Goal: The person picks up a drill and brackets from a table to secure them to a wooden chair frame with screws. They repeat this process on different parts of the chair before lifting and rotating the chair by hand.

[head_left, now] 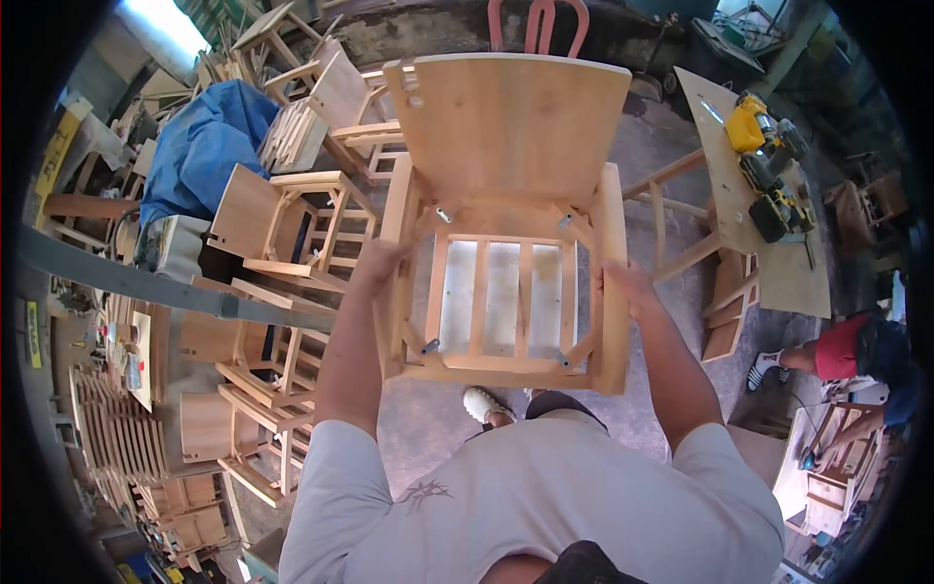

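Observation:
A bare wooden chair (511,127) is right in front of me, its broad back panel at the far side and its seat frame without a seat board. My left hand (385,263) grips the left side of the frame, fingers curled over the inner edge. On the opposite side my right hand (626,282) grips the right side of the frame, with part of its fingers hidden behind the wood. Diagonal braces with metal bolts sit in the frame's corners. Through the opening, lower slats (522,297) show against a white surface.
Several unfinished chairs (292,219) stand at the left beside a blue tarp (209,141). A grey bar (175,284) crosses the left side. Yellow-and-black power drills (773,209) lie on a wooden table (793,277) at the right. Another person (837,350) works at the lower right.

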Available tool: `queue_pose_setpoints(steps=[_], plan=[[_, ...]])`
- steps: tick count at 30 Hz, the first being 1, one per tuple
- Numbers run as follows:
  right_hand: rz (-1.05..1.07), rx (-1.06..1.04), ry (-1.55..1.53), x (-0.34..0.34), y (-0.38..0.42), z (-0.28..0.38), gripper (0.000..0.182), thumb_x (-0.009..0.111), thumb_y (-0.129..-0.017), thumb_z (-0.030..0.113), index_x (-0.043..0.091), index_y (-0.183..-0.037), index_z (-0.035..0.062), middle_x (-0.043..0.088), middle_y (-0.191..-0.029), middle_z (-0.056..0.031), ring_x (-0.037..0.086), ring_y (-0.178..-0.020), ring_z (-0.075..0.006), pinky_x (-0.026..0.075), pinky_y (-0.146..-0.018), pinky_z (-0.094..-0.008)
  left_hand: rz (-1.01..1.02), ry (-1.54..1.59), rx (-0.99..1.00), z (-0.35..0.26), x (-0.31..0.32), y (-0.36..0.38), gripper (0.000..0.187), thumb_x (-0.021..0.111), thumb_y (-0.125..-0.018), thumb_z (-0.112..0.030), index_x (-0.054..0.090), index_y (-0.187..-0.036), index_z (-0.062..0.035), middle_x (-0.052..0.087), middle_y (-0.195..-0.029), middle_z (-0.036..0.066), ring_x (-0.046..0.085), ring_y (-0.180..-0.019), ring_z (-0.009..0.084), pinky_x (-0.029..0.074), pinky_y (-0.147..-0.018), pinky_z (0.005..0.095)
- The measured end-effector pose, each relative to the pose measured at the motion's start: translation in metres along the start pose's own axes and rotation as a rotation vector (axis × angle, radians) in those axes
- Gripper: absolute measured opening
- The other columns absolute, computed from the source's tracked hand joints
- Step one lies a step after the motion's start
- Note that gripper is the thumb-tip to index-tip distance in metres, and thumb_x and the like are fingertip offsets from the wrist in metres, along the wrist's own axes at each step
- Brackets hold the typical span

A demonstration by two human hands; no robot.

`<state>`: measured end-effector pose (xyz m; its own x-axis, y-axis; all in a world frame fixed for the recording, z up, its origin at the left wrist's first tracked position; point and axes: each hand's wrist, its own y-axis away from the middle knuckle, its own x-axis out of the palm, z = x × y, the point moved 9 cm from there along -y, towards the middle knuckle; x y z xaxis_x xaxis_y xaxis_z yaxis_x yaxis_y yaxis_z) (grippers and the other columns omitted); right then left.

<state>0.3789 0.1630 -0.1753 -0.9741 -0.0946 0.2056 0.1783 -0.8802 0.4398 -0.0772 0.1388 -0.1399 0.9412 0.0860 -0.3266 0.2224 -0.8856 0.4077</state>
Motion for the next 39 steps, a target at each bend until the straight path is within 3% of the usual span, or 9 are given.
queue_pose_setpoints(steps=[4, 11, 13, 15, 17, 18, 21, 29, 39], plan=[[0.109, 0.139, -0.187, -0.005, -0.039, 0.001, 0.026, 0.064, -0.087, 0.026, 0.054, -0.102, 0.0073, 0.055, -0.075, -0.0055, 0.058, -0.063, -0.0179, 0.052, -0.056, -0.034, -0.009, 0.164, 0.025, 0.0, 0.005, -0.004, 0.017, 0.065, -0.077, -0.017, 0.063, -0.077, -0.0003, 0.06, -0.064, 0.008, 0.057, -0.054, 0.0161, 0.044, -0.052, 0.0307], [0.164, 0.156, -0.233, -0.014, -0.075, -0.003, 0.034, 0.064, -0.086, 0.038, 0.057, -0.108, 0.0132, 0.05, -0.072, -0.0009, 0.051, -0.057, -0.0155, 0.047, -0.052, -0.0304, -0.202, -0.152, 0.078, 0.029, -0.007, 0.015, 0.026, 0.067, -0.075, -0.024, 0.061, -0.069, 0.0002, 0.059, -0.059, 0.009, 0.056, -0.05, 0.0188, 0.047, -0.055, 0.034], [0.104, 0.166, -0.091, -0.019, -0.071, -0.003, 0.039, 0.062, -0.085, 0.041, 0.056, -0.113, 0.0141, 0.048, -0.071, 0.0004, 0.048, -0.056, -0.0148, 0.045, -0.052, -0.0288, -0.347, -0.329, 0.027, 0.014, -0.005, 0.06, 0.033, 0.069, -0.075, -0.03, 0.062, -0.079, 0.0011, 0.062, -0.066, 0.01, 0.061, -0.061, 0.0223, 0.048, -0.062, 0.0373], [0.086, 0.249, -0.105, -0.023, -0.067, -0.002, 0.043, 0.059, -0.086, 0.044, 0.054, -0.117, 0.0134, 0.046, -0.071, 0.0012, 0.046, -0.057, -0.0142, 0.043, -0.053, -0.0272, -0.272, -0.41, -0.156, 0.045, 0.003, 0.072, 0.041, 0.071, -0.073, -0.034, 0.061, -0.092, 0.0003, 0.064, -0.08, 0.014, 0.062, -0.076, 0.0243, 0.049, -0.071, 0.0388], [0.013, 0.293, -0.115, -0.023, -0.06, -0.002, 0.045, 0.056, -0.088, 0.046, 0.052, -0.118, 0.0131, 0.046, -0.073, 0.0011, 0.046, -0.06, -0.014, 0.043, -0.054, -0.0269, -0.492, -0.143, -0.069, 0.074, 0.004, 0.094, 0.035, 0.075, -0.069, -0.035, 0.065, -0.08, -0.003, 0.066, -0.08, 0.015, 0.063, -0.077, 0.0251, 0.049, -0.071, 0.0383], [-0.038, 0.296, -0.053, -0.025, -0.053, 0.0, 0.045, 0.055, -0.089, 0.046, 0.051, -0.118, 0.013, 0.046, -0.073, 0.0006, 0.046, -0.062, -0.0143, 0.042, -0.055, -0.0273, -0.503, -0.155, -0.072, 0.077, 0.008, 0.107, 0.038, 0.074, -0.067, -0.032, 0.063, -0.085, -0.0019, 0.066, -0.081, 0.017, 0.064, -0.079, 0.0257, 0.049, -0.072, 0.0375], [0.204, 0.291, -0.01, -0.006, -0.046, -0.002, 0.041, 0.054, -0.09, 0.044, 0.05, -0.117, 0.0132, 0.046, -0.073, -0.0007, 0.047, -0.063, -0.0153, 0.043, -0.057, -0.0293, -0.628, -0.128, -0.086, 0.08, 0.0, 0.159, 0.036, 0.072, -0.066, -0.027, 0.061, -0.088, -0.0009, 0.066, -0.085, 0.018, 0.064, -0.082, 0.0261, 0.049, -0.073, 0.0365], [0.448, 0.233, 0.042, 0.083, 0.05, 0.004, 0.038, 0.053, -0.091, 0.039, 0.049, -0.113, 0.009, 0.046, -0.071, -0.0031, 0.048, -0.062, -0.0161, 0.043, -0.053, -0.0295, -0.755, 0.171, -0.114, 0.14, 0.0, 0.333, 0.047, 0.067, -0.07, -0.023, 0.061, -0.11, 0.0009, 0.067, -0.09, 0.017, 0.066, -0.082, 0.0235, 0.049, -0.076, 0.0345], [0.915, 0.244, 0.144, 0.253, 0.218, -0.078, 0.037, 0.061, -0.088, 0.033, 0.049, -0.112, 0.0071, 0.047, -0.07, -0.0042, 0.05, -0.058, -0.017, 0.045, -0.053, -0.0325, -1.122, 0.334, -0.233, 0.264, -0.012, 0.602, 0.037, 0.065, -0.076, -0.016, 0.059, -0.106, 0.0035, 0.063, -0.085, 0.007, 0.06, -0.076, 0.0133, 0.048, -0.069, 0.0295]])
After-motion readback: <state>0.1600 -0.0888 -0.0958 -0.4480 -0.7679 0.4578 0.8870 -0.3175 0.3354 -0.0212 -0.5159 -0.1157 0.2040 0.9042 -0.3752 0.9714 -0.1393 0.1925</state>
